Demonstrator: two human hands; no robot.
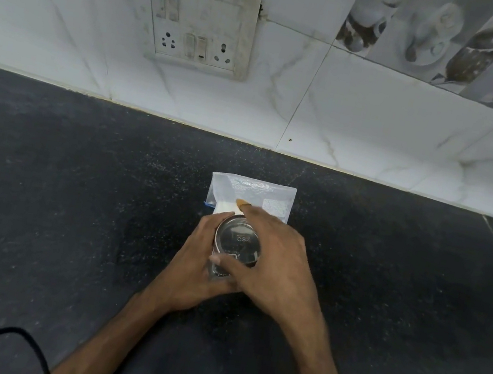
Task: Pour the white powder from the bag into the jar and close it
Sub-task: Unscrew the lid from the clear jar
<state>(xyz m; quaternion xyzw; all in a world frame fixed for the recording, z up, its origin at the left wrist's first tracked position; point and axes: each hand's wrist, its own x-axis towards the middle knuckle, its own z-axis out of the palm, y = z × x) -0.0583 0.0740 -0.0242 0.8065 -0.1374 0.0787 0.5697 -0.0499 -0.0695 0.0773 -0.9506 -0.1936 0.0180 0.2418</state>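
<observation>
Both hands grip jar (236, 244) | bag (256, 197) just behind

Dim, cool light — soft focus, wide-angle bending at edges.

Countertop (41, 183): black, pale-speckled. Wall tiles (380, 128): white, grey-veined. Bag (257, 193): clear, white powder (226, 207) inside. Jar lid (237, 239): silver metal.

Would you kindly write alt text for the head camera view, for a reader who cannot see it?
Both hands grip a small jar with a shiny metal lid on a dark speckled countertop: left hand around its side, right hand over the lid. A clear plastic bag of white powder lies just behind.
</observation>
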